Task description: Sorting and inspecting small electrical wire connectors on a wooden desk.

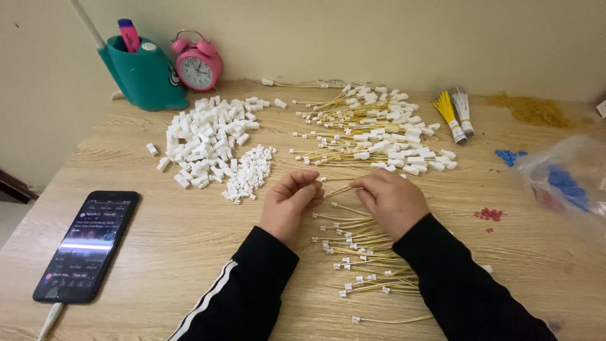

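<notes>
Both palms face down: left hand [291,201] and right hand [390,199] pinch, seemingly, one yellow wire [339,189].

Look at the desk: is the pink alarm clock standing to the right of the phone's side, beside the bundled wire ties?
No, the pink alarm clock stands at the back left beside the teal pen holder.

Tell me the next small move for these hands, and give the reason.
Probably reach the left hand to the small white connectors and pick one. Both hands pinch a thin yellow wire between them, more such wires lie below, and finished wires with large white housings are piled beyond.
</notes>
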